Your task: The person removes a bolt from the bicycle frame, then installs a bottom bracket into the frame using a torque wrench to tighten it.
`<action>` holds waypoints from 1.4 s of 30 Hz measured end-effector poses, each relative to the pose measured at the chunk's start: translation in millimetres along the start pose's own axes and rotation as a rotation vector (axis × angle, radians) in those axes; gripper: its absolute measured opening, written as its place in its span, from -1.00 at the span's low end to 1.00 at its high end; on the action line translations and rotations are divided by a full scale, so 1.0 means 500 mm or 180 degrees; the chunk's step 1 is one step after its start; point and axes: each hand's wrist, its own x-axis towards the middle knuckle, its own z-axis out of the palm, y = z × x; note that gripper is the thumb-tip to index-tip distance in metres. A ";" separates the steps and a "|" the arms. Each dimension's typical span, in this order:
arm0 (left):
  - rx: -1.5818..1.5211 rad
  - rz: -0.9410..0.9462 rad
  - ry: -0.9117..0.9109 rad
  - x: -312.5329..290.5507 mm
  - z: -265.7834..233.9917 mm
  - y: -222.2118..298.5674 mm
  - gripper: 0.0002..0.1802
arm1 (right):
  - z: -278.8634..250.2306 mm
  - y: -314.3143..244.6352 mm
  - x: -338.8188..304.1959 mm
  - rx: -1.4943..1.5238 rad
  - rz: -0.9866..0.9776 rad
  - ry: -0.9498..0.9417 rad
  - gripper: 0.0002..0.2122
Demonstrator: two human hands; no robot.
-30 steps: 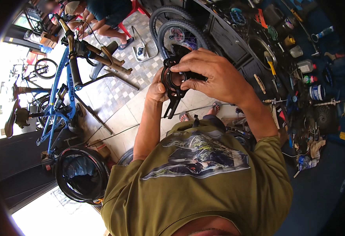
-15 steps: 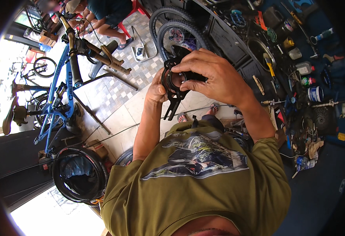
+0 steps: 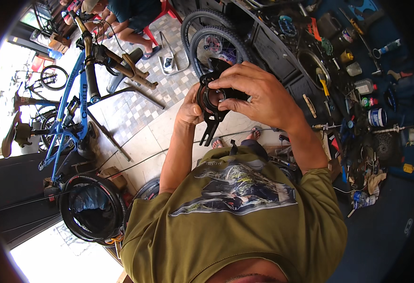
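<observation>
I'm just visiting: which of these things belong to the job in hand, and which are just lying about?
In hand:
- black ringed part
- left hand, holding its left side
- right hand, holding its right side

Apparently just about, untouched by these hands:
- blue bicycle
- bicycle wheels
- loose tyres
- yellow-handled brush
- white-and-blue tub
</observation>
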 end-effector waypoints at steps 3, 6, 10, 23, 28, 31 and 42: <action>0.0067 0.0055 0.0017 0.000 -0.001 -0.001 0.16 | 0.004 0.003 -0.004 -0.0028 -0.0007 0.0030 -0.65; 0.0074 0.0101 -0.0011 -0.001 -0.015 -0.008 0.15 | -0.001 0.001 -0.007 -0.0129 -0.0063 -0.0019 -0.65; -0.0120 0.0045 -0.0001 0.003 0.021 -0.004 0.15 | 0.002 0.012 -0.023 -0.0188 -0.0288 -0.0047 -0.70; -0.0201 -0.0103 -0.0079 0.016 0.026 -0.018 0.30 | 0.013 0.065 -0.097 0.1571 0.0597 0.1162 -0.89; -0.0083 -0.0120 -0.0260 0.033 0.021 -0.014 0.32 | 0.018 0.075 -0.122 0.1865 0.1074 0.1572 -0.83; 0.0138 -0.0002 -0.0280 0.035 0.028 -0.013 0.34 | 0.021 0.072 -0.121 0.1729 0.1136 0.1715 -0.83; -0.0228 0.0100 -0.0068 0.008 0.032 0.004 0.30 | 0.055 0.081 -0.111 0.2396 0.1250 0.1556 -0.81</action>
